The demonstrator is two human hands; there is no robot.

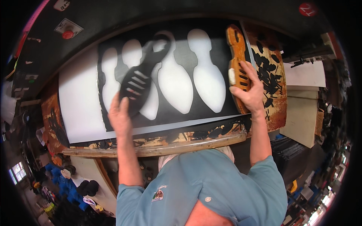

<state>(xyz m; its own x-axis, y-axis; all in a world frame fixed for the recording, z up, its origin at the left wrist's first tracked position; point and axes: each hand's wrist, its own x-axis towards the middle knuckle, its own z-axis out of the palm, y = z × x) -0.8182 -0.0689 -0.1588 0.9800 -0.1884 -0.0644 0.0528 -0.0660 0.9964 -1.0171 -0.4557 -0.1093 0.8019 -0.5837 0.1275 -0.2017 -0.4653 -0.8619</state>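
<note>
My left hand [120,116] grips the lower end of a black sole-shaped cut-out piece [149,62] with several slots through it, smeared by motion. The piece is over a black sheet [179,121] lying on a white board [80,94]. Several sole-shaped holes in the sheet show white underneath. At the sheet's right end, my right hand [253,93] has its thumb and fingers around an orange-brown sole-shaped cutting die [233,45], which also has slots. The die stands along the sheet's edge; a small white patch shows on its left side.
Black scraps [266,69] cover a rusty brown surface at the right. More scraps lie along the wooden front rail [158,150]. A dark machine beam [151,11] spans the far side, bearing a red button [68,34]. Pale boards [299,116] stand farther right.
</note>
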